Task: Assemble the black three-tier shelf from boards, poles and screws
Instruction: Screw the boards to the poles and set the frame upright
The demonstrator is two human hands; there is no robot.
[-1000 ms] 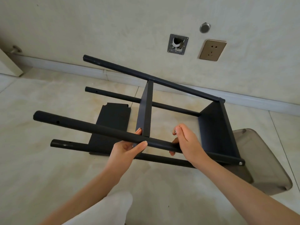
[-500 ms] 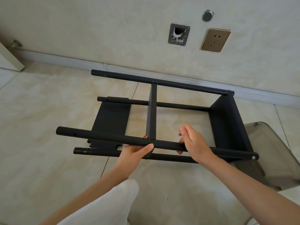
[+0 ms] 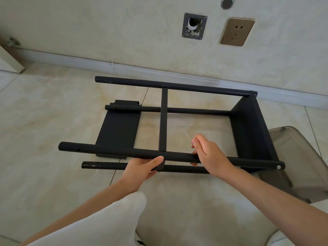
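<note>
While the part-built black shelf frame (image 3: 177, 121) lies on its side on the tiled floor (image 3: 44, 139), both hands hold its nearest upper pole (image 3: 110, 151).
Left hand (image 3: 142, 167): grasps that pole from below, thumb laid along the top, beside the joint with the middle board (image 3: 163, 121).
Right hand (image 3: 209, 153): fingers curled over the same pole, just right of the middle board.
End board (image 3: 252, 132): fixed at the right ends of the poles, well right of the right hand; a screw head (image 3: 278, 167) shows at the near pole's tip.
Lower near pole (image 3: 106, 166): directly beneath both hands.
Far poles (image 3: 177, 86): two, beyond the hands, toward the wall.
Loose board (image 3: 120, 128): flat on the floor, left of and beyond the left hand, under the poles' free ends.
Translucent grey container (image 3: 301, 157): on the floor beyond the end board, right of the right hand.
Wall socket (image 3: 237, 31): on the wall, far above the hands.
</note>
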